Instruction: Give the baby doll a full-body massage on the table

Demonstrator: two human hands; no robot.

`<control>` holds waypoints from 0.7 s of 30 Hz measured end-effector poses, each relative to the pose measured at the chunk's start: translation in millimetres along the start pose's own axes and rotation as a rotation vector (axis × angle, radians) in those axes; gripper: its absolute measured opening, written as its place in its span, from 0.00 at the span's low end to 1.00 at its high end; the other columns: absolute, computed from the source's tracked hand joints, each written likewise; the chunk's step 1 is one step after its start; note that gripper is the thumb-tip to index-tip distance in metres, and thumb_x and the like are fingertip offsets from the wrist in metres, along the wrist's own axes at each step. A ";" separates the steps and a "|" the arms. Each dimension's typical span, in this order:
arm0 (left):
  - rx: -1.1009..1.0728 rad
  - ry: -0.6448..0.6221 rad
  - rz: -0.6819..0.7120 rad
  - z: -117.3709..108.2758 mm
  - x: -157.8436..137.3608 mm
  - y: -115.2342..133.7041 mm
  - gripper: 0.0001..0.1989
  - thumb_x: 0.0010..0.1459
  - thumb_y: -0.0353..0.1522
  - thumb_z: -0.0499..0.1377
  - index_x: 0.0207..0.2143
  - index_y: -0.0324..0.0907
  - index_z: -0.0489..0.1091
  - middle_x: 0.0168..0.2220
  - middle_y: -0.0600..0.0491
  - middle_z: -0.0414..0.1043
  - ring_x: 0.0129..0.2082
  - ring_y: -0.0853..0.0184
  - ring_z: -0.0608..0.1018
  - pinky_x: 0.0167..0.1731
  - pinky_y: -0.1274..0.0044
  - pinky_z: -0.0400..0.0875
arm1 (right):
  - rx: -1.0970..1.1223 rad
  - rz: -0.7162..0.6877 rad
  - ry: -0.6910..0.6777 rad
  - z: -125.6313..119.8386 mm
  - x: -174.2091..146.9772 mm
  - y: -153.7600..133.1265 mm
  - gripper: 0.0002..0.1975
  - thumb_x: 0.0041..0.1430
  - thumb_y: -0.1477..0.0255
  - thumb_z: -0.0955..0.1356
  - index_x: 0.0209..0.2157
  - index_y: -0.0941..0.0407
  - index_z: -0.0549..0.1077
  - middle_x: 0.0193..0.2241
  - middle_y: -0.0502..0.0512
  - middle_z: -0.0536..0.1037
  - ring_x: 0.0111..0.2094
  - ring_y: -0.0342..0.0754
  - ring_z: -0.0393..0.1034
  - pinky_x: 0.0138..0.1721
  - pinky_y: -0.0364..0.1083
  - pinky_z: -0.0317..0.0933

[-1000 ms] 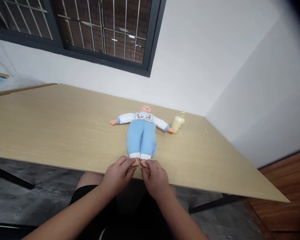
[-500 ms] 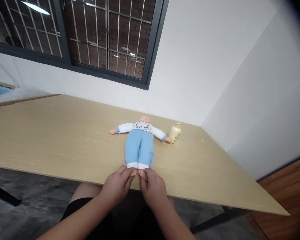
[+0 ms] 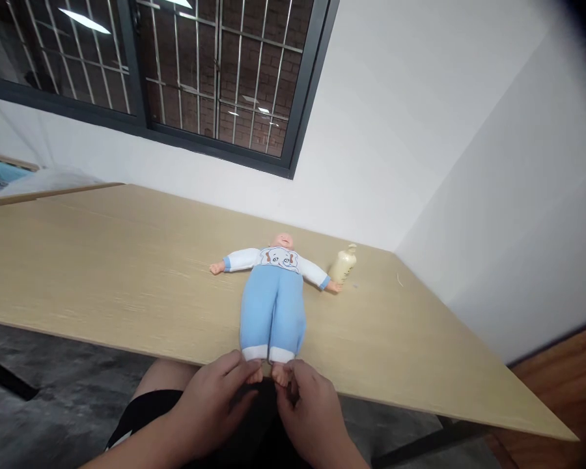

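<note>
Your left hand (image 3: 212, 398) and right hand (image 3: 316, 404) each grasp one foot of the supine baby doll (image 3: 273, 303); a cream bottle (image 3: 344, 266) stands beside it.

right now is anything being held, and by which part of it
The doll, by its feet: one foot is in the grip of the left hand, the other foot in that of the right hand.

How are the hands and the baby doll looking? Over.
Left hand, right hand: on one foot each. Baby doll: face-up, feet at table edge. Cream-colored bottle: upright beside doll's arm, beyond both hands.
</note>
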State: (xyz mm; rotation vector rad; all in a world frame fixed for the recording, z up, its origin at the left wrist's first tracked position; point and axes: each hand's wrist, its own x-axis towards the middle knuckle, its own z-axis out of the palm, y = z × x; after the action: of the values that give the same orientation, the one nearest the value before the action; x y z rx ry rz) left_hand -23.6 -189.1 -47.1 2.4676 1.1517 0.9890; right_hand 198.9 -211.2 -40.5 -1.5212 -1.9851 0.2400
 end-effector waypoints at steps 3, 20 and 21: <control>-0.092 0.006 -0.019 -17.8 10.9 -5.9 0.12 0.63 0.34 0.58 0.49 0.50 0.72 0.38 0.52 0.74 0.38 0.64 0.78 0.37 0.75 0.73 | 0.107 0.033 -0.082 -19.6 9.4 1.4 0.09 0.52 0.68 0.73 0.36 0.51 0.74 0.24 0.46 0.72 0.25 0.45 0.66 0.27 0.43 0.56; -0.114 0.108 -0.593 -10.8 219.6 -118.2 0.21 0.58 0.48 0.53 0.21 0.43 0.65 0.24 0.51 0.70 0.28 0.61 0.73 0.28 0.73 0.62 | 0.485 0.418 0.030 0.6 244.1 84.1 0.18 0.50 0.54 0.70 0.23 0.54 0.68 0.18 0.47 0.67 0.22 0.43 0.58 0.24 0.43 0.51; -0.130 0.111 -0.585 -7.6 216.9 -120.7 0.21 0.58 0.48 0.53 0.22 0.43 0.64 0.24 0.52 0.70 0.28 0.62 0.73 0.28 0.74 0.61 | 0.509 0.410 0.021 4.0 242.4 87.4 0.19 0.50 0.53 0.70 0.23 0.53 0.67 0.18 0.46 0.66 0.21 0.43 0.57 0.24 0.43 0.51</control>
State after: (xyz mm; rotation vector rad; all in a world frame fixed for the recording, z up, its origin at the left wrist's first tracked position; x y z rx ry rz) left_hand 0.4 52.5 4.8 1.8181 1.6500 0.9812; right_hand 232.1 41.0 0.6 -1.5496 -1.4241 0.8253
